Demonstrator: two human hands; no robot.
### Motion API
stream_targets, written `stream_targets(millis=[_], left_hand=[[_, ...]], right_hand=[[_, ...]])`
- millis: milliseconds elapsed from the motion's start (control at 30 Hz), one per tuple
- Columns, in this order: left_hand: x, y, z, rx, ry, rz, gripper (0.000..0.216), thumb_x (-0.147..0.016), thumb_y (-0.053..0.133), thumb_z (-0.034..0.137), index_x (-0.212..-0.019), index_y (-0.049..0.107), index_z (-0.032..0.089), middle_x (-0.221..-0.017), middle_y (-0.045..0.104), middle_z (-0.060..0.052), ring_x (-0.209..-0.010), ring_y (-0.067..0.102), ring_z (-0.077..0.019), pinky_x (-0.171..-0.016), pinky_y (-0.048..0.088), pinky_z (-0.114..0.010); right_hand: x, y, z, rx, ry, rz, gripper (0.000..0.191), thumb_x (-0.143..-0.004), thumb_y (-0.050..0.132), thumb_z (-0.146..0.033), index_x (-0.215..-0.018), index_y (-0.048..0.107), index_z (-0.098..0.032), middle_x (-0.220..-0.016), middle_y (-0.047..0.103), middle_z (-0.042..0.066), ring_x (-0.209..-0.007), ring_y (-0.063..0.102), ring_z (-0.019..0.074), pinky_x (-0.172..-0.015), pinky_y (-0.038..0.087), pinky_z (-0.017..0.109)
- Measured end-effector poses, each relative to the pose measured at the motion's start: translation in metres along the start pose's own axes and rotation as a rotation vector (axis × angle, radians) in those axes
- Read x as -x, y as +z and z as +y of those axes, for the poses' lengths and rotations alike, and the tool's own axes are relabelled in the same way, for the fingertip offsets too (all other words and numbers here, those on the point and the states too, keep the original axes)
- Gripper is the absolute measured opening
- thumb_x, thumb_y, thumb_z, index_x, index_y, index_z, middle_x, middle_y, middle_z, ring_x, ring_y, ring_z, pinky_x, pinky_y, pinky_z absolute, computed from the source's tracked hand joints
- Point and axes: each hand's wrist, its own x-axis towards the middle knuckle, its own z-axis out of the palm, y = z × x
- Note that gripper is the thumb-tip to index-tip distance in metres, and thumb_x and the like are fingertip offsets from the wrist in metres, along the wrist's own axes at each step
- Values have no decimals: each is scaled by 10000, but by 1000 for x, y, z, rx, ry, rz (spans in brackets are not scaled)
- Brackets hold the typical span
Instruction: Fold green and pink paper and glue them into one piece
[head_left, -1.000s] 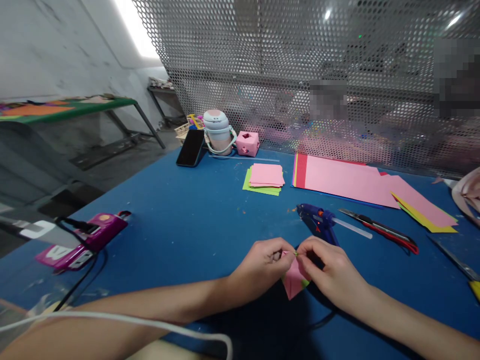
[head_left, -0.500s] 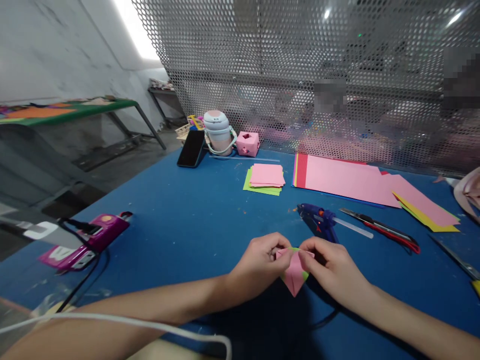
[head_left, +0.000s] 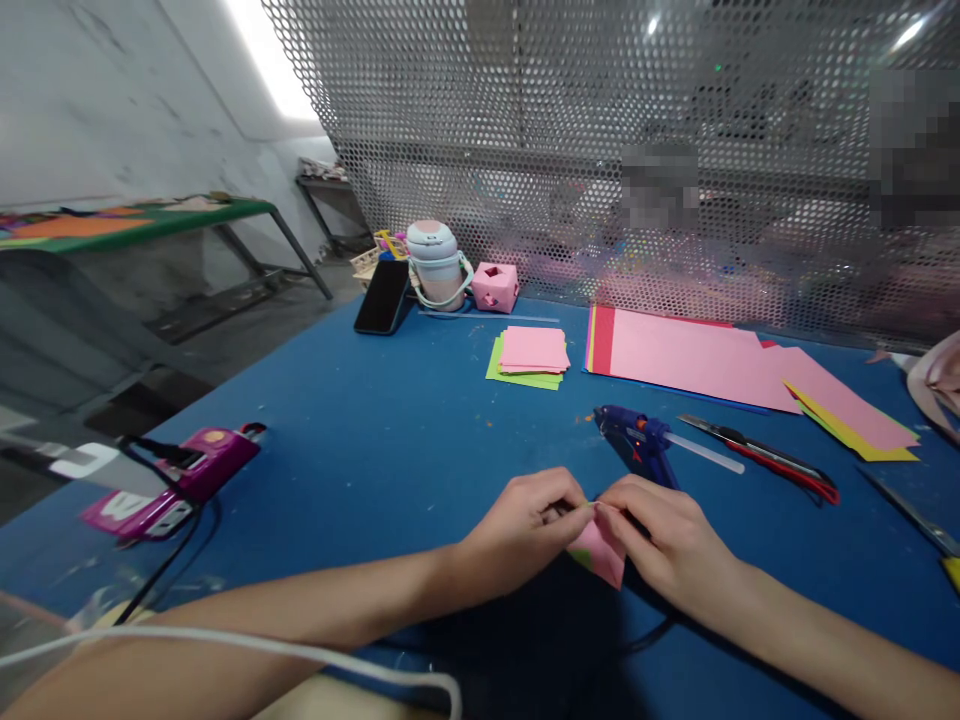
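Blue felt-like matting covers my work table (head_left: 360,440), which fills most of the view and runs up to a perforated metal screen (head_left: 570,130) along its far edge. At about one o'clock from my hands lie large sheets of pink and red paper (head_left: 682,355), with a loose pink and yellow sheet (head_left: 847,410) just beside them on the right. At twelve o'clock sits a small stack of pink squares on green ones (head_left: 531,356). Far off at eleven o'clock stand a pale lidded cup (head_left: 436,262), a black phone (head_left: 382,296) leaning by it, and a little pink paper cube (head_left: 495,287). At nine o'clock, near the table's left edge, rests a magenta device (head_left: 176,480) with a black cable. Just beyond my right knuckles, at one o'clock, lies a blue hot glue gun (head_left: 637,445) with a clear glue stick poking out; past it, at two o'clock, lies a red and black utility knife (head_left: 765,462).

My left hand (head_left: 525,530) and right hand (head_left: 660,535) meet low in the centre, just above the table. Both pinch narrowly, fingertips nearly touching each other, on the top edge of a small folded pink paper piece (head_left: 600,553) with a green sliver showing at its left. It hangs point downward between my hands.
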Motion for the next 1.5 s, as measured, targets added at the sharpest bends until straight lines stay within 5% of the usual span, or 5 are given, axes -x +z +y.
stream_targets(millis=[300,467,933,1167,1500], left_hand=[[-1,-2,0,54,20,163,270,-827,510,256,-596,568,131,-635,548,-13,-617,505,-110,-590,386,-207],[0,2,-1,32,67,143,288,-832,510,266,-579,548,134,-620,526,-4,-596,474,-99,-573,365,-206],[0,5,0,113,-26,-65,219,-784,505,190,-575,459,149,-686,518,3,-634,461,-96,-578,346,-199],[1,9,0,312,-202,-61,224,-783,517,311,-632,448,160,-604,446,36,-538,373,-83,-494,297,-201],[2,7,-2,229,-153,-71,251,-767,541,297,-581,454,152,-603,466,27,-572,441,-93,-524,345,-207]], right_hand=[[-2,-1,-2,-37,282,22,156,-872,491,-279,-773,563,-182,-663,583,-15,-583,528,110,-548,398,210],[1,2,3,15,193,12,291,-906,412,-231,-623,459,-176,-580,476,-29,-522,450,91,-519,334,216],[6,3,7,100,-34,-56,259,-938,333,-210,-766,520,-164,-689,521,20,-617,492,123,-584,379,243],[1,-2,1,-16,170,-43,206,-925,400,-269,-791,533,-185,-697,561,-8,-616,523,104,-568,393,211],[5,4,4,-42,116,-18,266,-921,395,-266,-727,555,-179,-653,556,0,-590,522,107,-567,392,222]])
